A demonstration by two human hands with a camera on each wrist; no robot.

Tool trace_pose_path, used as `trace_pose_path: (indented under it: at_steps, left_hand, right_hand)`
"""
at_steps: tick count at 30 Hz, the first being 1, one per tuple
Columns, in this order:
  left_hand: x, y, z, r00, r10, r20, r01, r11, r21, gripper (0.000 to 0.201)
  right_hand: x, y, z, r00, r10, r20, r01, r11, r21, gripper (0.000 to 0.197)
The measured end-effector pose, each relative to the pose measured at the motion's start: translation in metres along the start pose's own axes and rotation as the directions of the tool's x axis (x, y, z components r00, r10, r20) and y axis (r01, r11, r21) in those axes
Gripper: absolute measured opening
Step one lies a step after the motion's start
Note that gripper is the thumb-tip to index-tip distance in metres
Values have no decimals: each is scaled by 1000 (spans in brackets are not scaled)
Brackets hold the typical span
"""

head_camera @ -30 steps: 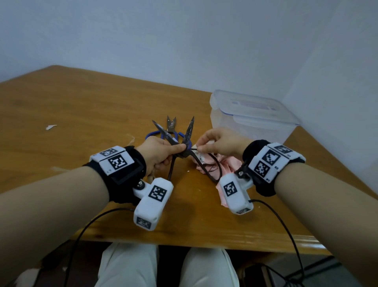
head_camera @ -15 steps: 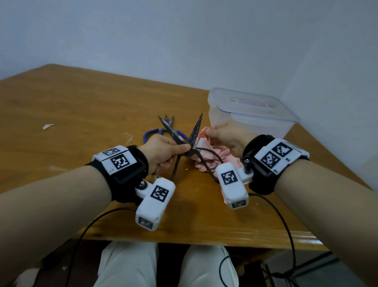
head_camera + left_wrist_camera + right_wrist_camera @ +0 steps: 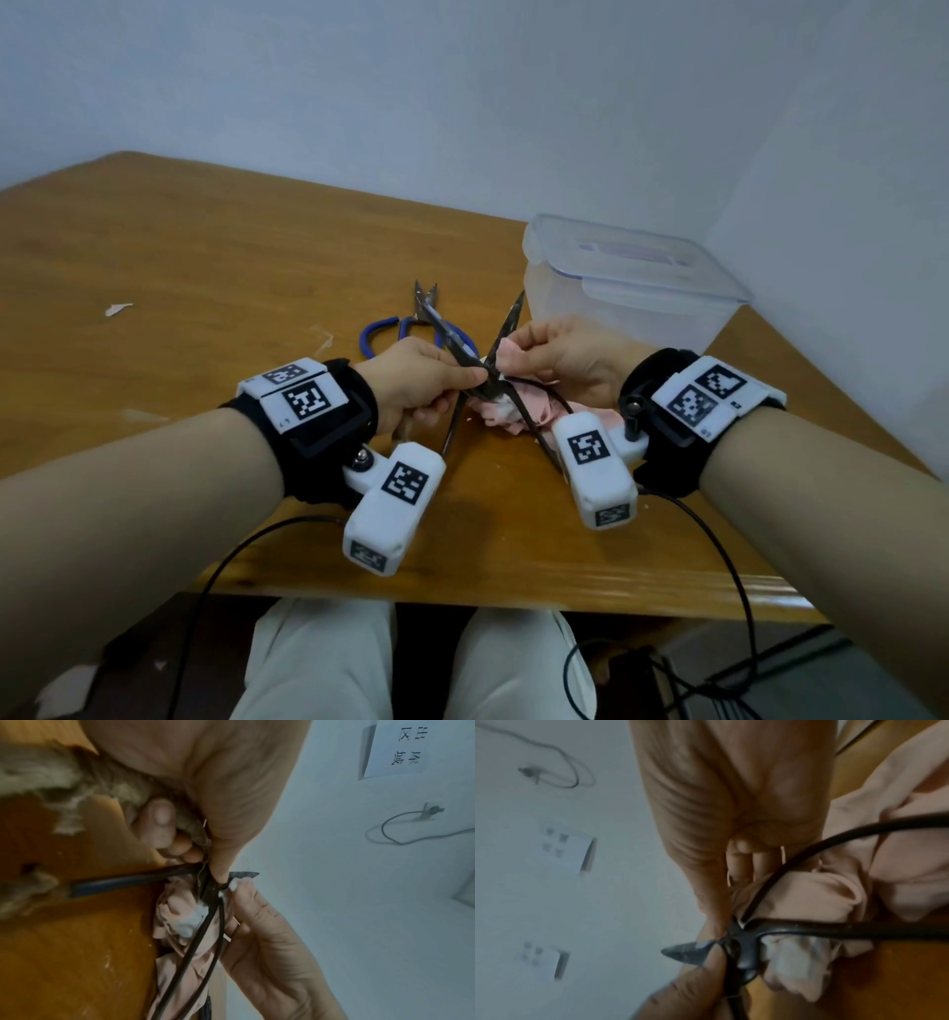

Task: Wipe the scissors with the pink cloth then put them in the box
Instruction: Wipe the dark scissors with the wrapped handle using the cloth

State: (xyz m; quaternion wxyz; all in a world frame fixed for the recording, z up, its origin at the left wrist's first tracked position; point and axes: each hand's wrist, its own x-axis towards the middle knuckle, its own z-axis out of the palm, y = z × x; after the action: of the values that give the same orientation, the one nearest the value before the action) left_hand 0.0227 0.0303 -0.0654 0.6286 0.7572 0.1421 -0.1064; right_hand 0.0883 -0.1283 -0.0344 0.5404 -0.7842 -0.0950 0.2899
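The black scissors were held above the table, blades spread in an X. Left hand pinched them at the pivot; right hand pinched the pink cloth onto the right blade. Prob. stiff, fairly heavy metal w/ sharp tips, so best gripped at pivot or handle loops. Cloth soft, bunches easily. The box sat behind, lid on. Blue-handled scissors lay nearby.
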Motion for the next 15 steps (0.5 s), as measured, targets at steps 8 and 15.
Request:
trace_pose_path:
  at_steps: [8,15]
  left_hand:
    - [1,2,-2,1000,-27,10,23,967,253,29]
    - [4,-2,1,998,33,-46,-23,978,208,29]
  right_hand:
    - [3,11,7,990,-32,-139,5,982,-191,26]
    - [0,8,1,985,1,-172,13,996,85,5]
